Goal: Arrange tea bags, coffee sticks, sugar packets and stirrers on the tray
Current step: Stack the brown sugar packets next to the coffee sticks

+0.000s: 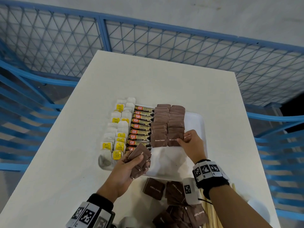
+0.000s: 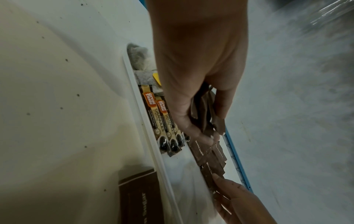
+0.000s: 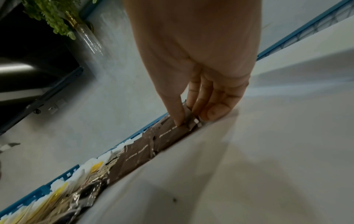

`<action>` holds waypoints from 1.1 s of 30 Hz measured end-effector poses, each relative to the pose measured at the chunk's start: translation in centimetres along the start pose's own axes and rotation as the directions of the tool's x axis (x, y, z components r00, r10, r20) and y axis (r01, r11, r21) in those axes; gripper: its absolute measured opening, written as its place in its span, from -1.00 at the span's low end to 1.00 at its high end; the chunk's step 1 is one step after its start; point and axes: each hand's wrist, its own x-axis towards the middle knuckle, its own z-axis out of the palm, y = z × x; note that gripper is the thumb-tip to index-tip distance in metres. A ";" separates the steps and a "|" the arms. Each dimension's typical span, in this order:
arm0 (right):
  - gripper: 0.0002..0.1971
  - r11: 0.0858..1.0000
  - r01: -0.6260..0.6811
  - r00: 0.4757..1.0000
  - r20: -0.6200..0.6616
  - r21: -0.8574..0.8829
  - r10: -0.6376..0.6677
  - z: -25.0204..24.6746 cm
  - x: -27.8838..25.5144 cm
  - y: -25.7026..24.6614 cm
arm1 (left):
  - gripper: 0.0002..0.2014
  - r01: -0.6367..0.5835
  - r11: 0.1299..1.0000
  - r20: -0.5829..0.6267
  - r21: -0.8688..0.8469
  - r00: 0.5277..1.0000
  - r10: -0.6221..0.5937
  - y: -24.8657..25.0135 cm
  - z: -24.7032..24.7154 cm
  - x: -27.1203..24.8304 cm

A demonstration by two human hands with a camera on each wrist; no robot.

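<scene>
A white tray (image 1: 195,122) holds tea bags (image 1: 117,129) with yellow tags on the left, a column of coffee sticks (image 1: 141,127) in the middle, and two columns of brown sugar packets (image 1: 167,125) to their right. My left hand (image 1: 131,163) grips a stack of brown sugar packets (image 1: 139,159) over the tray's near left corner. My right hand (image 1: 189,142) pinches the nearest packet (image 1: 172,140) of the right sugar column, thumb on top (image 3: 177,118). In the left wrist view the held stack (image 2: 203,109) fans between my thumb and fingers.
Loose brown sugar packets (image 1: 174,195) lie on the white table (image 1: 69,162) in front of the tray. Wooden stirrers (image 1: 212,213) lie beside them under my right forearm. A blue mesh fence (image 1: 148,41) rings the table. The tray's right part is bare.
</scene>
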 end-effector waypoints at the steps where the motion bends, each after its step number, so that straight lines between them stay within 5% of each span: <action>1: -0.73 1.000 0.013 1.000 -0.005 -0.004 -0.013 0.1 0.0 0.1 | -0.84 0.003 1.000 -0.003 -0.005 1.000 -0.003 0.0 0.0 0.0; 9: -0.78 0.985 0.175 0.982 -0.072 -0.002 -0.175 0.4 -1.6 -1.4 | -0.77 0.046 0.998 -0.006 -0.039 0.999 -0.047 0.1 -0.2 0.3; 12: -0.88 0.964 0.254 0.958 0.118 0.085 -0.263 0.7 -3.5 -3.1 | -0.76 0.030 0.999 0.015 0.042 0.999 -0.031 -0.1 -0.2 0.3; 16: -0.89 0.959 0.208 0.864 0.424 0.193 -0.273 1.3 -5.7 -4.6 | -0.77 0.010 0.992 -0.002 0.128 1.000 -0.009 -0.4 -0.4 0.3; 23: -0.91 0.955 0.088 0.808 0.541 0.282 -0.234 1.7 -6.2 -3.8 | -0.84 -0.033 0.992 -0.028 0.125 0.999 0.037 -0.1 -0.4 -0.1; 33: -0.87 0.988 0.102 0.944 0.302 0.112 -0.131 1.2 -2.6 -2.4 | -0.72 0.031 0.999 -0.085 -0.016 0.996 -0.032 0.0 -1.6 0.6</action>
